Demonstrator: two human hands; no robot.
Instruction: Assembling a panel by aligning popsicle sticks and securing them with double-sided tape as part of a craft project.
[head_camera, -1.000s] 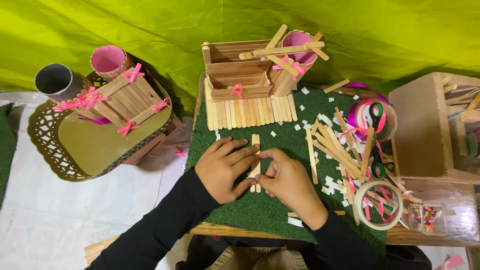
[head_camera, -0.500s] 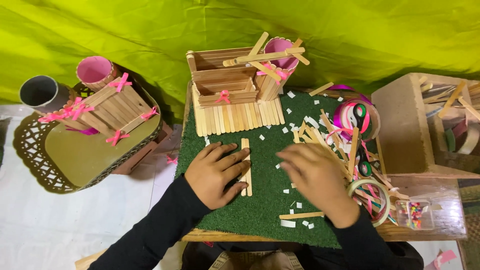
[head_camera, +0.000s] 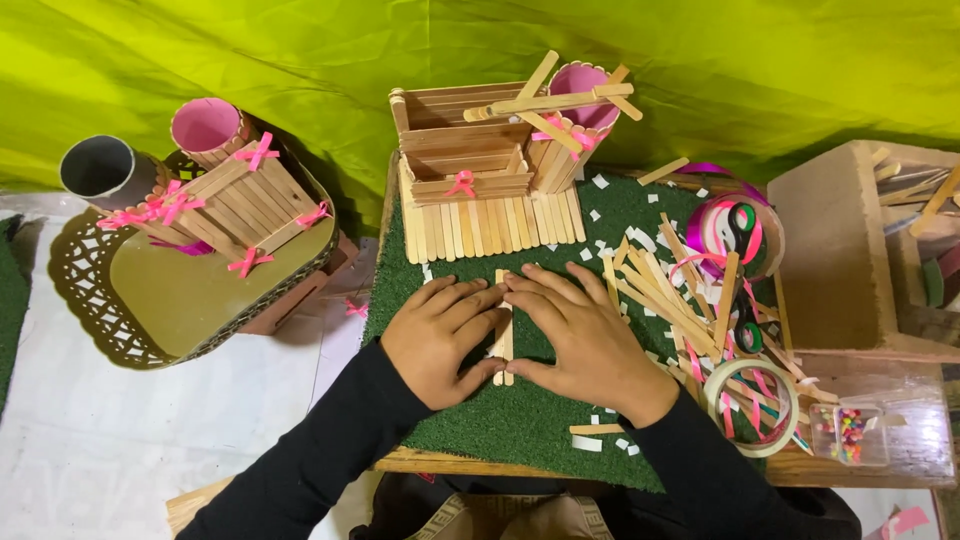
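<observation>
Two or three wooden craft sticks (head_camera: 503, 340) lie side by side on a green turf mat (head_camera: 520, 420). My left hand (head_camera: 440, 340) presses flat against their left side, fingers pointing right. From the other side my right hand (head_camera: 585, 340) rests with its fingers meeting the sticks at the top and its thumb at their lower end. Both sleeves are black. Just beyond my fingers stands a stick-built holder (head_camera: 480, 175) with a small pink bow and a pink cup (head_camera: 580, 85) at its back right.
A pile of loose sticks (head_camera: 670, 290) with pink ribbon lies right of my hands, beside scissors (head_camera: 745, 225), a tape roll (head_camera: 752, 405) and a clear box of beads (head_camera: 850, 432). At left, another stick holder (head_camera: 240, 200) sits on a gold tray (head_camera: 190, 300). A cardboard box (head_camera: 840, 250) stands at right.
My right hand came back from the loose sticks at right and now meets my left hand over the flat sticks on the mat.
</observation>
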